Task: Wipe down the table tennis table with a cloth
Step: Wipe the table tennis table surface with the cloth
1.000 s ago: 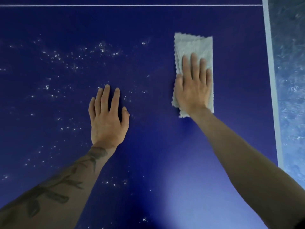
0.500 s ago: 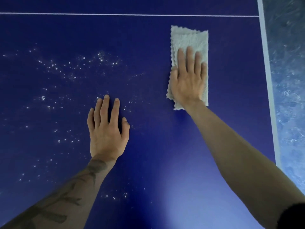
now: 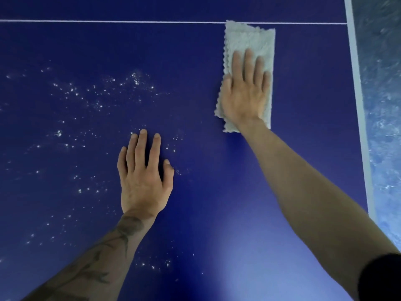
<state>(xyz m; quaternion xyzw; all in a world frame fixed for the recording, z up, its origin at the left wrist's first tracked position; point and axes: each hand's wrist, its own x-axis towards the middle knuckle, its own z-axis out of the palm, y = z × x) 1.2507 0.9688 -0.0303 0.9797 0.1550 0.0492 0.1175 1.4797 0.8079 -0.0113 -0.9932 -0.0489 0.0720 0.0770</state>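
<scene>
The dark blue table tennis table fills the view. A folded pale grey cloth lies flat on it at the upper right, its far end touching a thin white line. My right hand presses flat on the cloth's near half, fingers straight. My left hand rests flat on the bare surface lower and to the left, fingers straight. White specks are scattered over the left half of the table.
The table's white side edge runs down the right. Beyond it lies a mottled grey-blue floor. More specks lie near my left forearm.
My right hand has slid the cloth away from me, up to the white line. My left hand stays planted in the same spot on the table.
</scene>
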